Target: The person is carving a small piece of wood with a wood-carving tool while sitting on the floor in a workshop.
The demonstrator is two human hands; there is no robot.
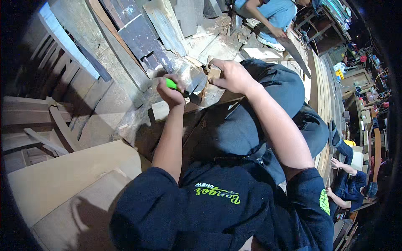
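Observation:
My left hand [171,93] is closed round the bright green handle [171,83] of a tool. Its dark lower end and a grey, blade-like part [196,83] point toward the wood; the tool's exact kind is unclear. My right hand [234,77] grips a rough, pale block of wood [211,95] from its right side, thumb and fingers round its upper part. The block stands just in front of my bent legs, on or against a wooden piece, and its lower end is partly hidden. A small gap separates the two hands.
Boards [138,35] lean and lie ahead and to the left, among wood scraps. A large tan panel [75,171] is at lower left. Ahead right, a person in jeans [276,19] has a hand by a saw [299,58]. Another person [356,184] works at far right beside long planks [323,96].

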